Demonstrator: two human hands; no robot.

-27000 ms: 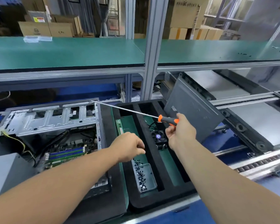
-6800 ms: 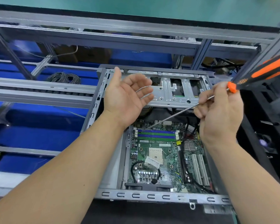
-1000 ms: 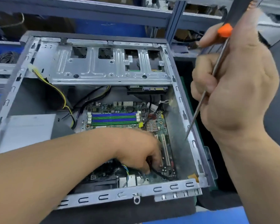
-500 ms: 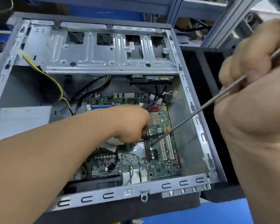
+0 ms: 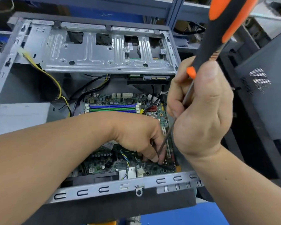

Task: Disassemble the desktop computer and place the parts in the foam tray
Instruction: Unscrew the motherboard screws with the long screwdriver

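We see the open desktop computer case (image 5: 94, 51) filling the frame, motherboard (image 5: 104, 163) exposed at centre. Our left hand (image 5: 136, 135) reaches in toward 5 o'clock of the board, fingertips (image 5: 152, 158) pinched on a black cable (image 5: 165, 166) near the lower-right corner. Our right hand (image 5: 199, 114), at 3 o'clock, is closed around the screwdriver (image 5: 217, 31), orange-black handle up toward 1 o'clock, shaft angled down to the left fingertips. Drive cage (image 5: 104, 51) at 12 o'clock; grey side panel (image 5: 266, 98) at 3 o'clock; the foam tray's position we cannot tell.
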